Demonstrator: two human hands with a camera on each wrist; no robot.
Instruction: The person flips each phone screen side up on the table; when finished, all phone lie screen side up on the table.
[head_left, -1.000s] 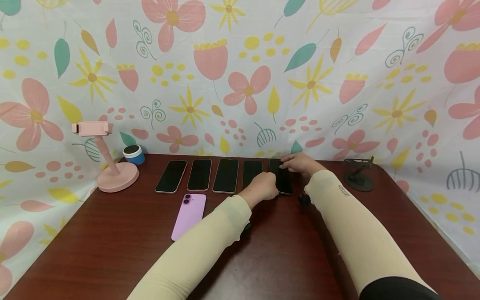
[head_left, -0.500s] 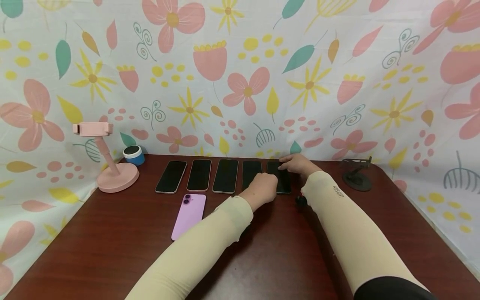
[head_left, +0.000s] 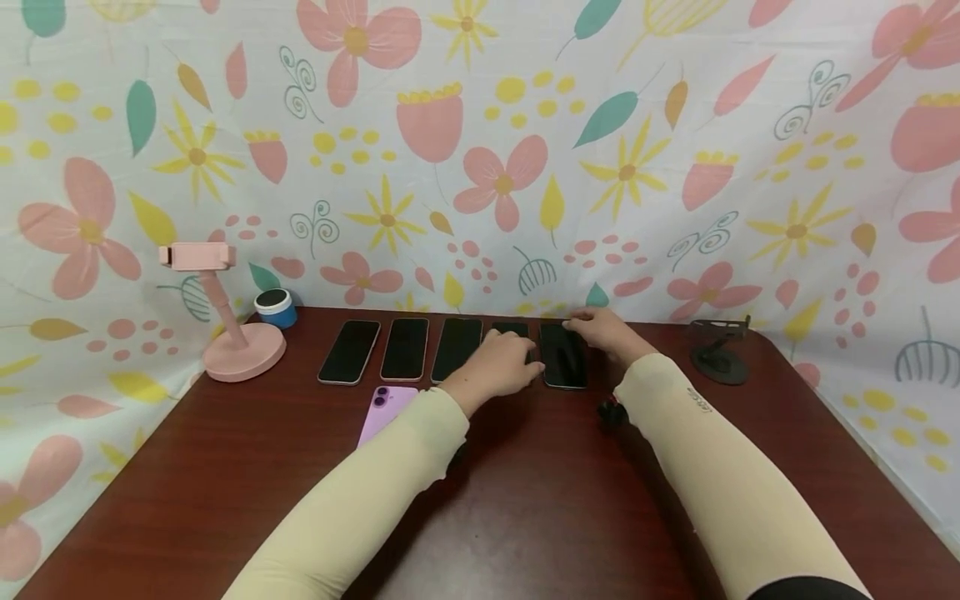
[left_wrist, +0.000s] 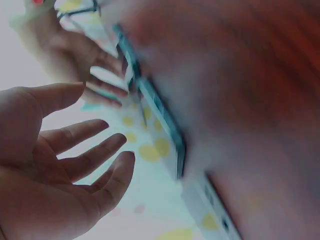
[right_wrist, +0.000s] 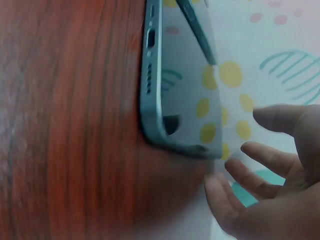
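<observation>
Several smartphones lie screen up in a row at the back of the table. My left hand (head_left: pixel 498 362) hovers over the dark phone (head_left: pixel 513 327) second from the right and hides much of it. Its fingers (left_wrist: pixel 95 155) are spread and hold nothing in the left wrist view. Beside the top right corner of the rightmost phone (head_left: pixel 562 357) is my right hand (head_left: pixel 606 332). The right wrist view has that phone's glossy screen (right_wrist: pixel 192 100) reflecting the backdrop, with the right fingers (right_wrist: pixel 255 175) loosely spread at its far end.
A purple phone (head_left: pixel 382 412) lies back up in front of the row, partly behind the left sleeve. At the left stand a pink phone stand (head_left: pixel 243 354) and a blue jar (head_left: pixel 277 312). A black stand (head_left: pixel 718 362) is at the right, before a flowered cloth (head_left: pixel 502 167).
My left hand has moved left, off the rightmost phone's near edge, and its curled fingers have opened. The right hand stays by that phone's top, its fingers looser.
</observation>
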